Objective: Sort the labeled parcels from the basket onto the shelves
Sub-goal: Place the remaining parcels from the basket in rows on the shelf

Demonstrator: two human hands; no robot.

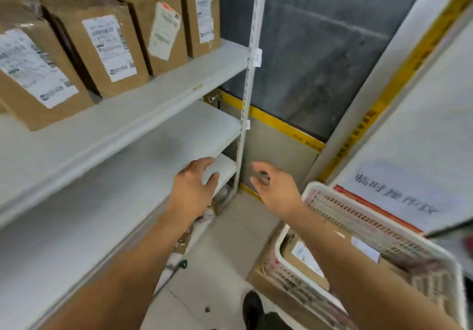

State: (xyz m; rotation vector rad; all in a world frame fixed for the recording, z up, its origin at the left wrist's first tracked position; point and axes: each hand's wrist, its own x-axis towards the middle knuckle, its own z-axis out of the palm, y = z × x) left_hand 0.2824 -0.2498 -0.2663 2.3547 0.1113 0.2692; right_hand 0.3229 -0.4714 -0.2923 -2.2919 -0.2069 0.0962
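Down at the right, inside the basket [378, 229], lie the remaining parcels [304, 258]: brown cardboard with white labels, partly hidden behind the right forearm. Look stiff and boxy, probably light to middling, with taped faces that may be slick; best gripped by two opposite edges, label kept outward. Left hand [194, 186] over the front edge of the middle shelf [110, 189], fingers [204, 164] spread wide, holding nothing. Right hand [273, 189] just beside the upright, fingers loosely curled, empty too. Upper shelf [143, 107] already carrying a row of boxes [107, 50] along its back edge
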